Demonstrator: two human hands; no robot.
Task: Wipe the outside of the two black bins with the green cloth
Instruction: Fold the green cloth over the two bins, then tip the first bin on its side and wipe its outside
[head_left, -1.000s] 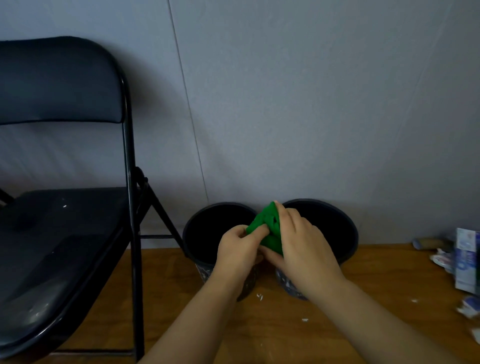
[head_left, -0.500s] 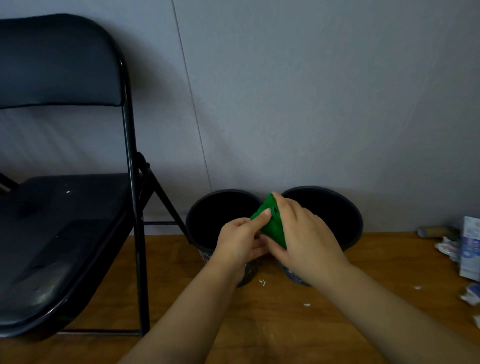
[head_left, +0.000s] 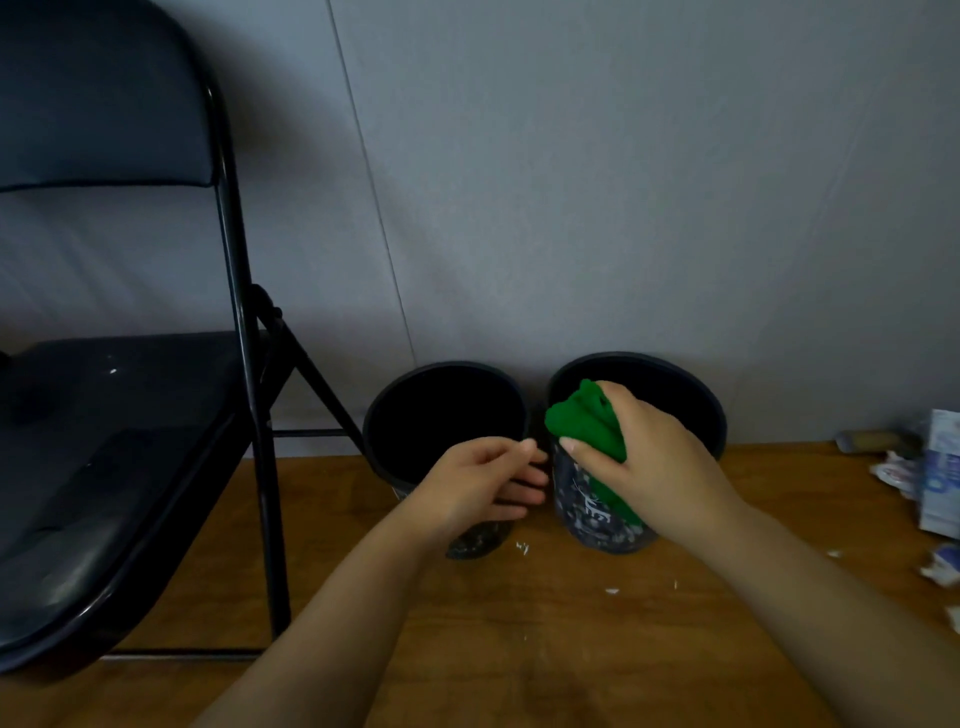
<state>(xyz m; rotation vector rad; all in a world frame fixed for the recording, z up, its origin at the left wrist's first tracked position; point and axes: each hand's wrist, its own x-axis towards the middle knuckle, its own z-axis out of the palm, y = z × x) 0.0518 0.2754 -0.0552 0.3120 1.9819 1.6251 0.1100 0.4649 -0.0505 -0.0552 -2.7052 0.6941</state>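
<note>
The wiping looked barely begun: the right hand (head_left: 660, 462) had the green cloth (head_left: 584, 423) bunched in its curled fingers and pressed against the near rim and upper wall of the right black bin (head_left: 597, 519), just right of the frame's centre, with most of that bin's outside not yet covered by the cloth. The left black bin (head_left: 384, 452), touching or nearly touching its neighbour at lower centre, seemed wholly left to do. The left hand (head_left: 480, 486) lay against that bin's front, fingers loosely bent and grasping nothing as far as the dim view allowed, perhaps only steadying it. Both bins stood upright on the wooden floor (head_left: 519, 649) against the grey wall (head_left: 623, 182), their dark sides flecked with a pale printed pattern. The cloth was vivid green, crumpled into a wad, one fold trailing down under the palm.
</note>
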